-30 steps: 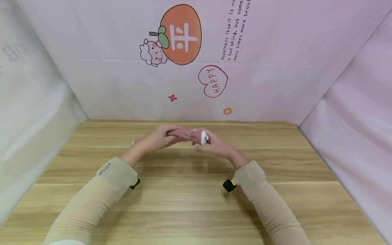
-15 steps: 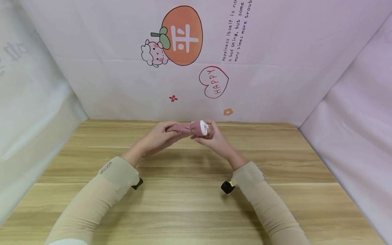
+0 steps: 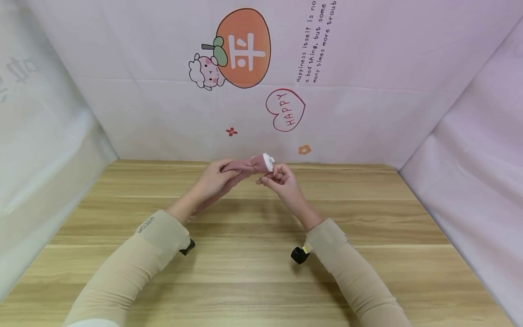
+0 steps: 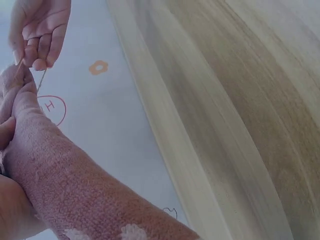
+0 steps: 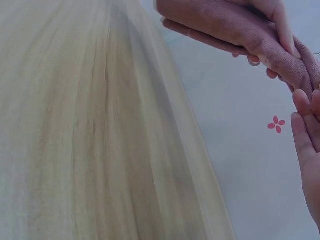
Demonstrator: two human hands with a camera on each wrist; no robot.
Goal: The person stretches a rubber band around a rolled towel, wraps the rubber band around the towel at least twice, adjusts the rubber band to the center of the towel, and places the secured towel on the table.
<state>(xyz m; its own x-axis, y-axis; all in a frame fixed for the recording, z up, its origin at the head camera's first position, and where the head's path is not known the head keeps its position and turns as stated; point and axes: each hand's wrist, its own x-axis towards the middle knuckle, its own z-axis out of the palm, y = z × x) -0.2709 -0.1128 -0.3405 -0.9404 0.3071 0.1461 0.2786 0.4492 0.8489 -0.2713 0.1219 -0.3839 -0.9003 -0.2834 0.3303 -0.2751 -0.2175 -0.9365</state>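
Note:
A rolled pink towel [image 3: 258, 163] is held up over the far side of the table, slanting down toward the left forearm. Its raised end is white [image 3: 268, 162], and a narrow gathered neck shows just below that. My left hand [image 3: 212, 179] grips the roll, thumb on the near side. In the left wrist view the fuzzy towel [image 4: 75, 170] fills the lower left. My right hand [image 3: 286, 188] is beside the towel's raised end, fingers curled. A thin tan cord [image 4: 42, 80] runs in two strands between the gathered towel and the right fingertips, which pinch it.
A wood-grain table [image 3: 245, 263] lies under both arms. Behind it stands a white printed cloth backdrop [image 3: 163, 118], with white cloth walls on both sides. Black wrist cameras [image 3: 300, 255] hang below the sleeve cuffs.
The towel's white end has risen and tipped up toward the backdrop. My right hand has come away from around that end and now pulls the cord beside it; the left keeps its grip.

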